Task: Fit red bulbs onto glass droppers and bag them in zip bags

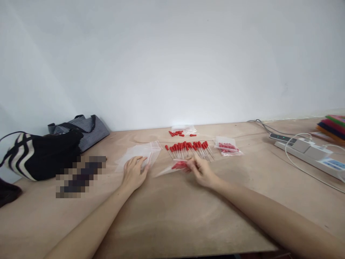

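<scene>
My right hand pinches the top edge of a clear zip bag, with a few red rubber bulbs inside. On the left, my left hand lies with its fingers apart on a stack of flat zip bags. Just beyond the held bag is a row of glass droppers with red bulbs, their thin stems pointing toward me. Right of the row lies another zip bag with red bulbs in it.
Loose red bulbs and more clear bags lie near the wall. A black bag and a striped bag stand at the left. At the right are a power strip with cables and a coloured stack.
</scene>
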`<state>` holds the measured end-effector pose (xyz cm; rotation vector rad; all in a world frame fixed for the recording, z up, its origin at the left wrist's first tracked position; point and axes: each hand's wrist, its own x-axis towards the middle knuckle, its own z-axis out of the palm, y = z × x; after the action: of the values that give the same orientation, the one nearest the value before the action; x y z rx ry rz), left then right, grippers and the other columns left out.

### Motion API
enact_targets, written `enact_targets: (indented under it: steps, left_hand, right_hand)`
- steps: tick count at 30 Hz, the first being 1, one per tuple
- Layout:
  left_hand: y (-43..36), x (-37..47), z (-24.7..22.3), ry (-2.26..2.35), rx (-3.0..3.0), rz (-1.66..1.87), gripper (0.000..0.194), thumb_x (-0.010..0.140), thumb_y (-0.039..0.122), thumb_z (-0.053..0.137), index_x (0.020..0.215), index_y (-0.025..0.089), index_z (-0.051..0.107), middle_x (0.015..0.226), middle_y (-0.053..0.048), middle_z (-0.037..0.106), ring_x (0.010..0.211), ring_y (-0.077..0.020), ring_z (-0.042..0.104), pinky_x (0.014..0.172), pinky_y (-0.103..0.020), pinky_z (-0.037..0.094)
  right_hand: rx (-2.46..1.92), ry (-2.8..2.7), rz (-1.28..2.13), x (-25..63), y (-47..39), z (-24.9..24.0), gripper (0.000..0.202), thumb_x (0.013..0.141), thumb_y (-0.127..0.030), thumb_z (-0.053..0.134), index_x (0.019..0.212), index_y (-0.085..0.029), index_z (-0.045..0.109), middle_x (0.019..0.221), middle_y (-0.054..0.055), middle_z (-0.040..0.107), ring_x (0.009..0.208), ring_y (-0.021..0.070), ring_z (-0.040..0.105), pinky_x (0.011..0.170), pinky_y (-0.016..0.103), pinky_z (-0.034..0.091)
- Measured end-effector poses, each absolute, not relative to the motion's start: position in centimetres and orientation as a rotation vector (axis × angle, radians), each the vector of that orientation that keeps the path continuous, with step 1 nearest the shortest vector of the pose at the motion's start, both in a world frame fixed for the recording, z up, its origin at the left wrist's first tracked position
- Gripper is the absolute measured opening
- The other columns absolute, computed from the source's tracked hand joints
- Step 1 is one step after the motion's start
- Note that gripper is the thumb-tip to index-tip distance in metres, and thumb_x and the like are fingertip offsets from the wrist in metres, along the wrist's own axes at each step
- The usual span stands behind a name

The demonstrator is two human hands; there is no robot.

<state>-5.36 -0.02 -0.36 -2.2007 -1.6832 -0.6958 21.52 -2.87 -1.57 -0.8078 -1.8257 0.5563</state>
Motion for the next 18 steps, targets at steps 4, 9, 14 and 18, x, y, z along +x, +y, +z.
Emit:
enact_targets:
  steps: [4, 9, 14, 18]
  left_hand:
    - [0.6, -5.5, -0.8, -1.928, -2.216, -0.388, 0.041, 0.081, 0.038, 0.039, 0.111, 0.014, 0.053, 0.12, -0.013, 0.049, 0.115, -0.0253, 0.04, 0.095, -0.04, 0.031]
    - [0.2, -5.1, -0.3, -2.054, -2.305, -0.26, 0.046, 0.084, 0.04, 0.03, 0.118, 0.015, 0.047, 0.127, -0.013, 0.043, 0.119, -0.024, 0.038, 0.098, -0.042, 0.026]
    - [-0.4, -4.5, 0.2, -2.064, -2.324, -0.19, 0.046, 0.085, 0.043, 0.025, 0.119, 0.019, 0.046, 0.129, -0.011, 0.042, 0.121, -0.025, 0.035, 0.097, -0.048, 0.024]
    - [-0.7, -4.2, 0.3, -2.076, -2.316, -0.15, 0.046, 0.086, 0.042, 0.024, 0.12, 0.02, 0.044, 0.131, -0.011, 0.039, 0.123, -0.0244, 0.032, 0.097, -0.05, 0.022]
  right_hand:
    - [-0.877, -1.548, 0.541, 25.8, -1.7, -1.2, 0.022, 0.084, -0.039, 0.042, 0.072, -0.02, 0.04, 0.067, 0.0, 0.055, 0.062, 0.0129, 0.055, 0.06, 0.028, 0.047]
    - [-1.171, -1.33, 0.141, 32.7, 1.6, -1.8, 0.024, 0.081, -0.042, 0.043, 0.076, -0.019, 0.045, 0.09, 0.009, 0.059, 0.072, 0.0162, 0.059, 0.063, 0.031, 0.048]
    - [-1.45, -1.563, -0.198, 36.4, 4.1, -3.4, 0.012, 0.081, -0.026, 0.037, 0.077, -0.019, 0.047, 0.1, 0.011, 0.057, 0.085, 0.0185, 0.057, 0.07, 0.032, 0.047]
    - [-1.585, -1.688, -0.253, 37.1, 5.0, -4.3, 0.015, 0.077, -0.017, 0.038, 0.085, -0.018, 0.049, 0.106, 0.012, 0.055, 0.091, 0.0209, 0.056, 0.074, 0.033, 0.045]
